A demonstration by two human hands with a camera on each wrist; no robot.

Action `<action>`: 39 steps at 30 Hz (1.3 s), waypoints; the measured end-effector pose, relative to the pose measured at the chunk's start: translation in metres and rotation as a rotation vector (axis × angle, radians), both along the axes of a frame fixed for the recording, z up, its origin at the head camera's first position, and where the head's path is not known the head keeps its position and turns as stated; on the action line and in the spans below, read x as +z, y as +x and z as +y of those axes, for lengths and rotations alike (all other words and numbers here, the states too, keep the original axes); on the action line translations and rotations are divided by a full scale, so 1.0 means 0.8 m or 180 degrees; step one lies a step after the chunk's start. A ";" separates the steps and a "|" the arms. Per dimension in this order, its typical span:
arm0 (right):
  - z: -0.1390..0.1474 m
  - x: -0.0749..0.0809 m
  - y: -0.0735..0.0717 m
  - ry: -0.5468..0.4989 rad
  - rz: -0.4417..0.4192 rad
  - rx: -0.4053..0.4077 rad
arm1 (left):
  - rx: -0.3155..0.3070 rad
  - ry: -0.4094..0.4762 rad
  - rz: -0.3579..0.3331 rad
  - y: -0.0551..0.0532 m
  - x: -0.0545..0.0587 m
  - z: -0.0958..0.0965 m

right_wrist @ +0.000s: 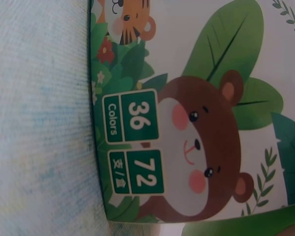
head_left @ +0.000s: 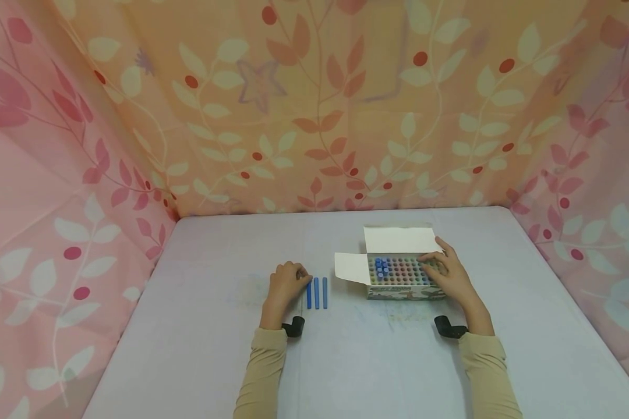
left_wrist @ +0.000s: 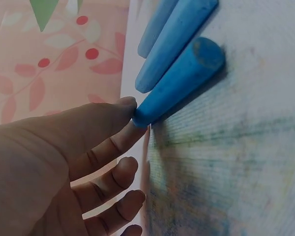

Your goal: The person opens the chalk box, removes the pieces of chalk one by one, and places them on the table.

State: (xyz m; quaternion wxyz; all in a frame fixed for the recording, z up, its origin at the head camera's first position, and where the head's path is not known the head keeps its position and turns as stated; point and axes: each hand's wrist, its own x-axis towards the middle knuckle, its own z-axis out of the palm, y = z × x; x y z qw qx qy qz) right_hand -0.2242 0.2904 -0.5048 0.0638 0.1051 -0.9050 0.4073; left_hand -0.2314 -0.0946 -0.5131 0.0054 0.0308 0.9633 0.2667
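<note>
Evidently pinching nine-o'clock chalk (left_wrist: 179,83) on table (head_left: 199,349) by twelve-o'clock end with left hand (head_left: 285,285), presumably for alignment with two sticks (head_left: 317,294) at three o'clock. Farther toward three, holding right hand (head_left: 453,279) over open box (head_left: 398,293), possibly for steadying; cannot tell grip there.

On my feed I see blue sticks (head_left: 317,293) at six o'clock, a box (head_left: 406,293) printed with green leaves (right_wrist: 226,39) at four, a smudged white worktop (head_left: 377,372), orange leaf-patterned fabric (head_left: 314,105) at twelve
</note>
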 end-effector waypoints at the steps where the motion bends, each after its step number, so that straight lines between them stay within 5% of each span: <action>1: 0.000 0.000 0.000 0.0006 0.0003 0.0001 | -0.0005 -0.0010 -0.0002 0.000 0.000 0.000; 16: 0.001 0.000 -0.002 -0.0001 0.0010 0.0019 | 0.0022 0.0146 0.0083 0.003 0.021 0.002; 26: 0.000 0.000 -0.002 0.0010 0.0013 0.0036 | -0.0123 0.0320 0.0458 0.008 0.045 0.012; 39: 0.004 -0.005 -0.003 0.0016 0.0019 0.0030 | -0.0535 0.0730 0.1016 0.023 0.072 0.060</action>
